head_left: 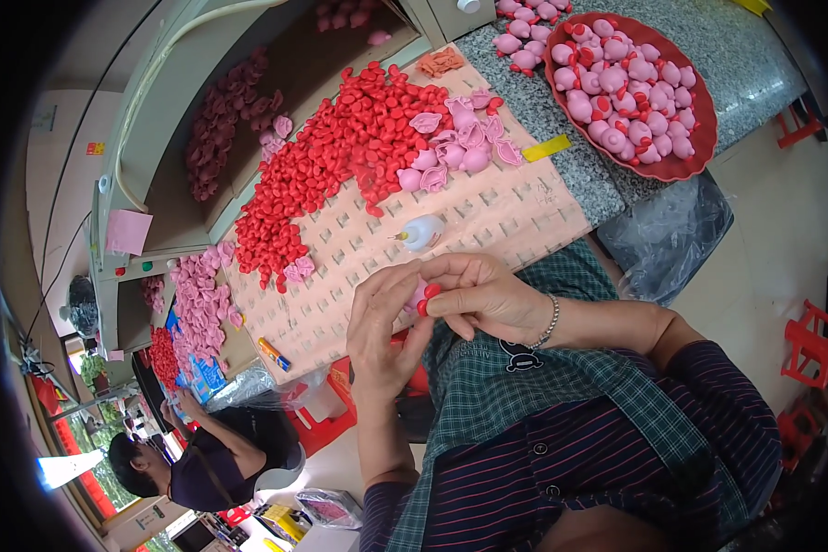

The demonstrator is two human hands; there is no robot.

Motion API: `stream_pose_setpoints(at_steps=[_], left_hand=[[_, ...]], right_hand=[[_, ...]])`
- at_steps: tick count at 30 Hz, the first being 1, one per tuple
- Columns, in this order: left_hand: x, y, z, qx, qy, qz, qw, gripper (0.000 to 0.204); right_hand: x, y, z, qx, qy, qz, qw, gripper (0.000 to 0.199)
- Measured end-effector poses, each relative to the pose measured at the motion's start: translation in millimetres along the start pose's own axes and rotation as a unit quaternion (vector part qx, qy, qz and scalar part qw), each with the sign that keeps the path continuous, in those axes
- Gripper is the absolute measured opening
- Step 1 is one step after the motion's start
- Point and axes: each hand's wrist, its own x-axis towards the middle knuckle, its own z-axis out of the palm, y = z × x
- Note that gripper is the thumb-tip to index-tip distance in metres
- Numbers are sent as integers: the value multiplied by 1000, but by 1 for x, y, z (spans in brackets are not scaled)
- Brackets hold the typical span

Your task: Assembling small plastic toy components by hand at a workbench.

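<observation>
My left hand [384, 322] is closed around a small pink piece [413, 298], mostly hidden by the fingers. My right hand [488, 296], with a beaded bracelet on its wrist, pinches small red pieces [431, 291] against the pink one. Both hands meet above the near edge of the pinkish work mat [322, 313]. Just beyond them on the mat is a white squeeze bottle [423, 233] with a thin tip. Farther off lie a large heap of glossy red pieces [331, 152] and several hollow pink pieces [469, 138].
A red scalloped tray [704, 152] full of pink figures with red parts stands on the grey stone counter [607, 207] at far right. More pink pieces [198, 304] pile up at left. An orange-yellow tube [273, 354] lies near the mat's left edge. Another person [202, 460] works at lower left.
</observation>
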Motion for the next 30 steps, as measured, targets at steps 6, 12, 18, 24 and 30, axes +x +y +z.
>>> stream_pose_setpoints(at_steps=[6, 12, 18, 24, 30], left_hand=[[-7, -11, 13, 50, 73, 66, 994, 51], [-8, -13, 11, 34, 68, 71, 995, 56], [-5, -13, 9, 40, 61, 89, 993, 56], [-7, -10, 7, -13, 82, 44, 996, 46], [-13, -4, 8, -72, 66, 17, 995, 42]], right_hand=[[-1, 0, 9, -5, 16, -13, 1000, 33], [-2, 4, 6, -5, 20, -15, 1000, 31], [-1, 2, 4, -11, 11, -11, 1000, 32], [-8, -3, 2, -264, -19, -184, 947, 48], [-5, -15, 9, -530, -61, -368, 762, 48]])
